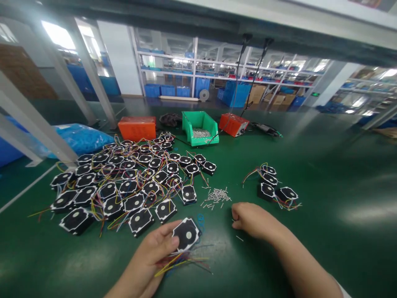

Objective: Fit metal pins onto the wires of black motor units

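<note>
My left hand [151, 254] holds a black square motor part [186, 234] with a white centre disc; its coloured wires [181, 261] trail below my fingers. My right hand [251, 219] rests on the green table to the right, fingers curled in a loose fist, close to a scatter of small metal pins [217, 195]. Whether it pinches a pin I cannot make out. A single pin [239, 238] lies just under that hand.
A big heap of the same black wired parts [124, 182] covers the table's left. A few more [274, 186] lie at the right. Behind stand a green bin of screws [200, 128], two orange boxes [137, 127] [233, 124] and a blue bag [82, 138].
</note>
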